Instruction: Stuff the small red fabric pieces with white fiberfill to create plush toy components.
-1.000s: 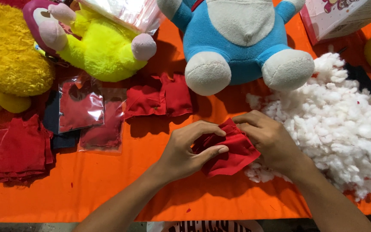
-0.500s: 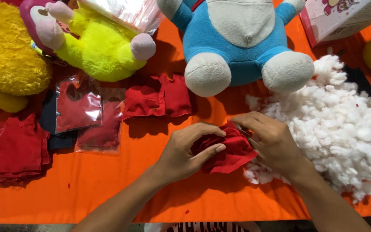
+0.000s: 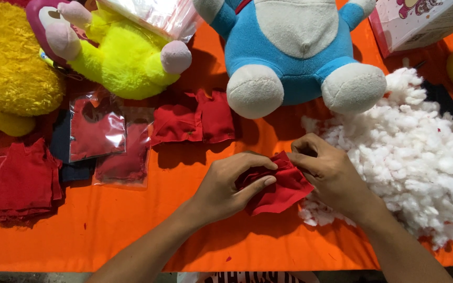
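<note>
Both hands hold one small red fabric piece (image 3: 281, 188) just above the orange table cover (image 3: 184, 230). My left hand (image 3: 232, 186) grips its left side, thumb on top and fingers underneath. My right hand (image 3: 329, 175) pinches its upper right edge, fingers curled in. A heap of white stuffing (image 3: 420, 152) lies right beside my right hand, touching the fabric's lower right corner.
A blue and white plush toy (image 3: 294, 47) sits behind the hands. Yellow-green and yellow plush toys (image 3: 116, 57) lie at back left. More red fabric pieces (image 3: 195, 120), clear bags of red pieces (image 3: 98, 131) and a red stack (image 3: 19, 183) lie left. A white box (image 3: 420, 21) stands back right.
The hands have stayed on the red fabric piece with only small finger movements; the view has drifted slightly. Nothing else on the table moved.
</note>
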